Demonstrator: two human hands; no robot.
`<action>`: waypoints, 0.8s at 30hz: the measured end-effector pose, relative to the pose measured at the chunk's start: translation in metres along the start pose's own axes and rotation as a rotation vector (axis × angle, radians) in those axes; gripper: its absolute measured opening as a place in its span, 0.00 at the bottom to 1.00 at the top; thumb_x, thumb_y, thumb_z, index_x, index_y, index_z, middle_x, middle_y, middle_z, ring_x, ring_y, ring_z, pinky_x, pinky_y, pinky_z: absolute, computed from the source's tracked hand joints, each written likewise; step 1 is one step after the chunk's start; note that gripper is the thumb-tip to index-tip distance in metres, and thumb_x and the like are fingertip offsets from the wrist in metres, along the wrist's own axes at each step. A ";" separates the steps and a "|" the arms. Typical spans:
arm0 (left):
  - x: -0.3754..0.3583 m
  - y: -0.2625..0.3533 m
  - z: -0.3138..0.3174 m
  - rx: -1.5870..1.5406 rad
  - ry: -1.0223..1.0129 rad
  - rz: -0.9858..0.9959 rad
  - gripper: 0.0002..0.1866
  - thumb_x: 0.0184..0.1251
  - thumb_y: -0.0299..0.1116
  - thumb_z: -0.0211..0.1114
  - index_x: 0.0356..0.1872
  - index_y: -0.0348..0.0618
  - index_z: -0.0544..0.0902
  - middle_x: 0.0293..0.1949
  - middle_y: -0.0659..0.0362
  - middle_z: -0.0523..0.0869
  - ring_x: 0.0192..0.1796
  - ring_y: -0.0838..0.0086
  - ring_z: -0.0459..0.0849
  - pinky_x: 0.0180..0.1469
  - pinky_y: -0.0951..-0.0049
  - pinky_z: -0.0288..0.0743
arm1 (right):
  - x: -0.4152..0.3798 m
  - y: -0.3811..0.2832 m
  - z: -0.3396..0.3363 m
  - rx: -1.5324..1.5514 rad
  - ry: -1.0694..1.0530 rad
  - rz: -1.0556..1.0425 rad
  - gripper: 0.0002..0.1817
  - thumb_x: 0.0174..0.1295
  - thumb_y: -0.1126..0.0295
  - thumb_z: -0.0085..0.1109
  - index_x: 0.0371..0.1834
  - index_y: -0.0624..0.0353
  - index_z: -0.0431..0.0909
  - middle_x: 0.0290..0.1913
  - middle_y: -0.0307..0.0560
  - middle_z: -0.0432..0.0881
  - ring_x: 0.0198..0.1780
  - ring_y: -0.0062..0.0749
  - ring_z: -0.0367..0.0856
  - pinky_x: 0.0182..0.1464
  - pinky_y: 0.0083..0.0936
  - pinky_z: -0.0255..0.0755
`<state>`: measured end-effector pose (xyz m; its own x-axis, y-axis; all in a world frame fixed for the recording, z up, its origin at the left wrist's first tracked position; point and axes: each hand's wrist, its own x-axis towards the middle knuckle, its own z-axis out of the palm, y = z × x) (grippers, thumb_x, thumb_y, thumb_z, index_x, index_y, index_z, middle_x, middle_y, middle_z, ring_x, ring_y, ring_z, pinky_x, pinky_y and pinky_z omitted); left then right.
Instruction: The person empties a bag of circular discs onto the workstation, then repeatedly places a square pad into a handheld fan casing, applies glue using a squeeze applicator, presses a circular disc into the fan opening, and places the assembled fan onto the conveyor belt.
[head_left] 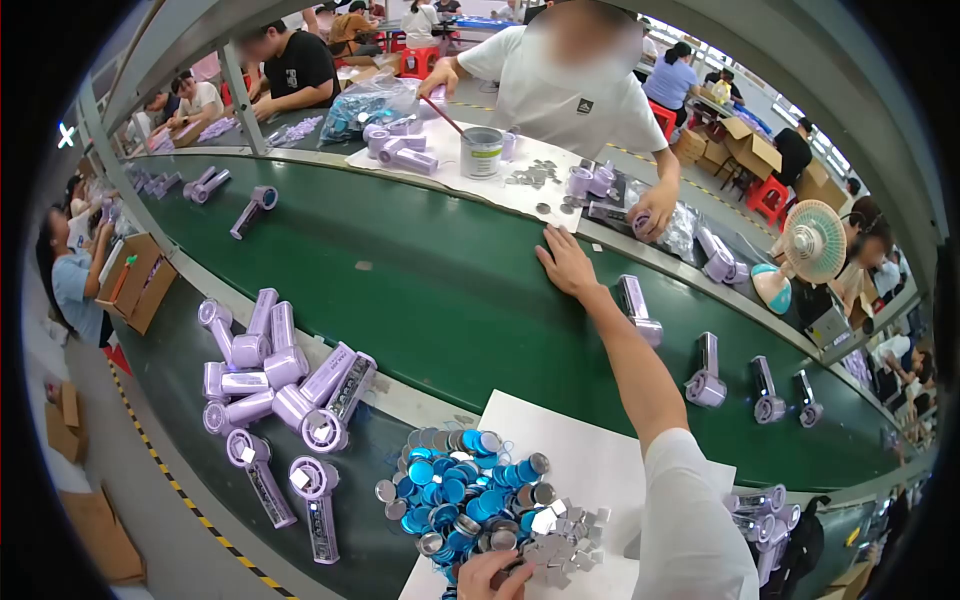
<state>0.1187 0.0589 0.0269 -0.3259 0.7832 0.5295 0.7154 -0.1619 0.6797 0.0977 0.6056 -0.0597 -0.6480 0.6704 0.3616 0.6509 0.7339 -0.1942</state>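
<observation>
My right hand (568, 262) reaches across the green conveyor belt (420, 290) to its far edge, fingers spread, holding nothing, beside the white sheet on the far bench. At the bottom, my left hand (495, 577) is at the near edge of a pile of blue and silver discs (455, 490); its fingers are bent together, and what they grip is hidden. Small silver pieces (565, 540) lie right of it on white board (610, 460). Purple handheld fans (285, 365) are heaped to the left, two with a white square (300, 478) on the round head.
More purple fans (706, 370) lie on the belt to the right and far left. Across it, a person in a white shirt (570, 90) handles a fan beside a grey can (481, 155). A desk fan (813, 240) stands far right. Metal posts (240, 95) frame the line.
</observation>
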 end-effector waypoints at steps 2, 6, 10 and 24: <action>-0.002 -0.001 0.004 -0.023 0.024 -0.028 0.12 0.55 0.19 0.67 0.41 0.42 0.86 0.49 0.51 0.81 0.51 0.55 0.80 0.52 0.59 0.76 | -0.019 -0.002 0.000 0.023 0.093 -0.101 0.26 0.74 0.54 0.48 0.67 0.61 0.71 0.71 0.53 0.70 0.73 0.47 0.64 0.69 0.37 0.65; -0.001 -0.005 0.007 -0.042 0.044 -0.004 0.14 0.54 0.18 0.68 0.42 0.42 0.86 0.49 0.51 0.81 0.50 0.55 0.80 0.51 0.59 0.76 | -0.033 -0.018 -0.035 0.047 -0.004 -0.032 0.26 0.73 0.54 0.50 0.63 0.64 0.74 0.69 0.56 0.70 0.69 0.48 0.67 0.68 0.39 0.65; -0.007 -0.005 0.001 -0.050 0.055 0.055 0.15 0.54 0.18 0.67 0.43 0.42 0.86 0.49 0.52 0.81 0.50 0.55 0.80 0.50 0.59 0.76 | -0.013 0.013 0.000 -0.361 0.262 0.466 0.30 0.74 0.54 0.45 0.67 0.70 0.69 0.74 0.66 0.60 0.75 0.54 0.57 0.76 0.47 0.50; 0.216 -0.114 0.052 -0.148 -0.230 -0.103 0.10 0.70 0.26 0.59 0.49 0.39 0.83 0.55 0.50 0.78 0.49 0.60 0.83 0.54 0.65 0.79 | -0.032 -0.062 -0.002 0.101 0.241 -0.023 0.24 0.63 0.51 0.62 0.55 0.55 0.77 0.58 0.55 0.74 0.60 0.53 0.70 0.65 0.47 0.61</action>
<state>-0.0012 0.2779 0.0377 -0.2315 0.9129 0.3362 0.5823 -0.1468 0.7996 0.0787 0.5388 -0.0570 -0.5418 0.6165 0.5712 0.5863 0.7642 -0.2687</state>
